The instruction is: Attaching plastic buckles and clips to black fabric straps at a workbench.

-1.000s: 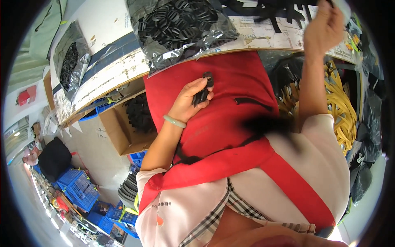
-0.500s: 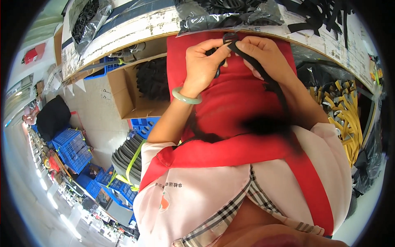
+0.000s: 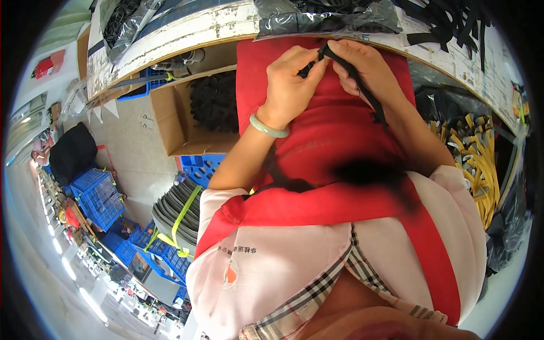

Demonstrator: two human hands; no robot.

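worktable (image 3: 187, 33): white and scuffed, curving across the top of the view.
red apron (image 3: 340, 127): covers the person's lap, its upper end meeting the table edge; its strap crosses the chest.
pale shirt (image 3: 289, 255): under the apron strap, with checked trim at the collar.
blue crates (image 3: 97, 195): on the floor at the left, well apart from the table.
cardboard box (image 3: 166, 119): open, below the table at the person's left, with a mass of black pieces (image 3: 214, 102) inside.
grey strips (image 3: 173, 209): a curved bundle near the box, a bright yellow-green tie around it.
yellow straps (image 3: 479, 184): hanging in a thick bunch at the person's right, under the table.
plastic bag (image 3: 334, 21): on the table, just beyond the hands, with black items in it.
black strips (image 3: 439, 28): loosely heaped on the table, right of the bag.
left hand (image 3: 293, 85): fingers curled around a dark piece, thumb and forefinger pinched together at the strap's end.
right hand (image 3: 365, 67): thumb and fingers closed on the black strap, close to the left fingertips.
black strap (image 3: 362, 85): its upper end between both hands, above the apron; the rest trails down along the right palm and wrist.
bracelet (image 3: 268, 127): pale green, around the left wrist.
dark piece (image 3: 306, 70): in the left grip, mostly hidden; whether the strap passes through anything there, i cannot tell.
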